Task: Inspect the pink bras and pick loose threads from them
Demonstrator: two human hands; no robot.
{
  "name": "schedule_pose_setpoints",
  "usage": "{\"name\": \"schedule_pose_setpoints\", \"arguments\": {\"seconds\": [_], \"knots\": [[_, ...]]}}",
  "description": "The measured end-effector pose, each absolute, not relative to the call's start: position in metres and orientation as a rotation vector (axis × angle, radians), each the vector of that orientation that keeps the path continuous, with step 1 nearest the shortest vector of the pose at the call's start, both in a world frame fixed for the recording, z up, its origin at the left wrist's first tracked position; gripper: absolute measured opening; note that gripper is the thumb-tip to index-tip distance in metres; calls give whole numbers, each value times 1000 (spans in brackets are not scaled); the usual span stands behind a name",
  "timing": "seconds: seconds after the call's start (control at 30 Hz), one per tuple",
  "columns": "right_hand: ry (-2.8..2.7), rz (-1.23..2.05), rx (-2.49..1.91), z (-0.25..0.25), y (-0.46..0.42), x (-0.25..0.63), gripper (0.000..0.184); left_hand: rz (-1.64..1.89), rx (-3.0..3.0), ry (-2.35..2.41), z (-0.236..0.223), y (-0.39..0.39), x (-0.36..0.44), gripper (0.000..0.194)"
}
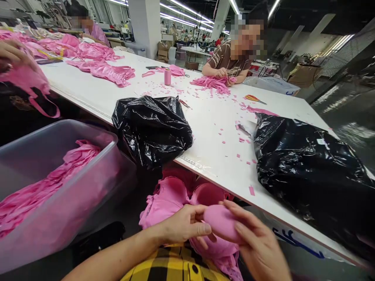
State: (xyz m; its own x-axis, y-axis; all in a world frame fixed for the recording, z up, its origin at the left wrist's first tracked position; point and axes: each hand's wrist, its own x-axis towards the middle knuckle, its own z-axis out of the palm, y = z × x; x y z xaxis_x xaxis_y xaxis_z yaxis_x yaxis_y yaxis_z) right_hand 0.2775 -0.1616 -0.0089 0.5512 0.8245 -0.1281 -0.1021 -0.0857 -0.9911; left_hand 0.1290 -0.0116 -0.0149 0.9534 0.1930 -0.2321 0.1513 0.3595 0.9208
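- Pad (222, 223) is held just off near edge of table (211, 146).
- Ends are pinched by left hand (184, 224) and right hand (258, 238), fingers partly curled.
- Light, even pressure seems advised.

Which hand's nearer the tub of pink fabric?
Left. Left hand is right of the tub, at the pad's left edge; right hand is farther right, at the opposite edge.
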Motion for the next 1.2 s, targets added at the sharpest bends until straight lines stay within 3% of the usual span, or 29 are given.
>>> {"name": "schedule_pose_setpoints", "arguments": {"seconds": [0.17,0.3,0.5,0.7,0.77,0.87,0.93,1.13,1.2], "knots": [[-622,1155,-1388,-30,-128,265,46,68,909,628,-37,-12,122,43],[-1079,1074,-1564,-35,-139,275,54,141,866,665,-46,-9,111,42],[-1420,846,-1725,-48,-139,269,39,90,926,627,-47,-16,114,38],[-1108,1195,-1572,-39,-126,266,50,16,1060,711,-57,-13,110,32],[-1049,1323,-1508,-36,-120,264,41,60,1084,711,-60,-15,110,30],[-967,1333,-1503,-38,-112,261,26,188,997,685,-63,-20,111,37],[-912,1309,-1534,-41,-108,259,27,204,988,668,-62,-22,111,42],[-1034,1377,-1524,-39,-99,259,25,90,1580,691,-46,-7,107,24],[-1032,1341,-1521,-39,-97,259,25,92,1642,689,-41,-2,106,26]]}}
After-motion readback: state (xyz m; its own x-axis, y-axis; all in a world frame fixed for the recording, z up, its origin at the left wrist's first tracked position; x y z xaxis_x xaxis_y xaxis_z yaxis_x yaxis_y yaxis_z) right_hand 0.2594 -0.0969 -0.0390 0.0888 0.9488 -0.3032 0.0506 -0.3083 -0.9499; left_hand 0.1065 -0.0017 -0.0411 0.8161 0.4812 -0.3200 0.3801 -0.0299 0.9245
